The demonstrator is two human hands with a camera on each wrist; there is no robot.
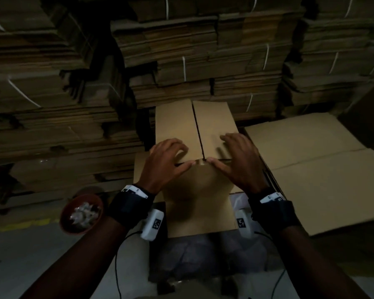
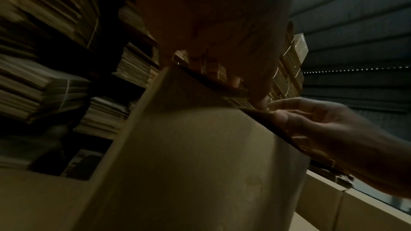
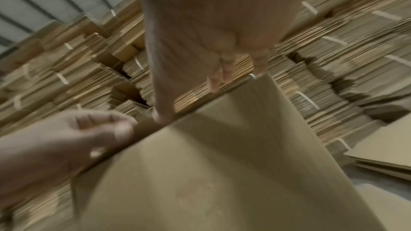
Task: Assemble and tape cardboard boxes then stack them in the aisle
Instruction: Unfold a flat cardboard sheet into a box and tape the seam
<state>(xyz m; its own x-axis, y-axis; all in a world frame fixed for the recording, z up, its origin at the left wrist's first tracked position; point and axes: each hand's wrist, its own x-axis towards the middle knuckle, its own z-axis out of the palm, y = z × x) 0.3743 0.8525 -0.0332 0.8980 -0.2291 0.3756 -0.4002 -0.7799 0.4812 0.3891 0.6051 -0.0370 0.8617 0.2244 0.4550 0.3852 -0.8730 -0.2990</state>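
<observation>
The box (image 1: pixel 194 147) stands in front of the person, its two top flaps folded down and meeting at a dark middle seam. The left hand (image 1: pixel 167 160) and right hand (image 1: pixel 239 160) lie on the near end of the flaps, one each side of the seam, fingers spread and slightly bent, thumbs almost touching at the box edge. Flat cardboard sheets (image 1: pixel 311 165) lie just to the right. Strapped bundles of flat cardboard (image 1: pixel 199 61) are stacked behind. A reddish bowl (image 1: pixel 81 213) w/ small white bits sits lower left, near the left forearm.
</observation>
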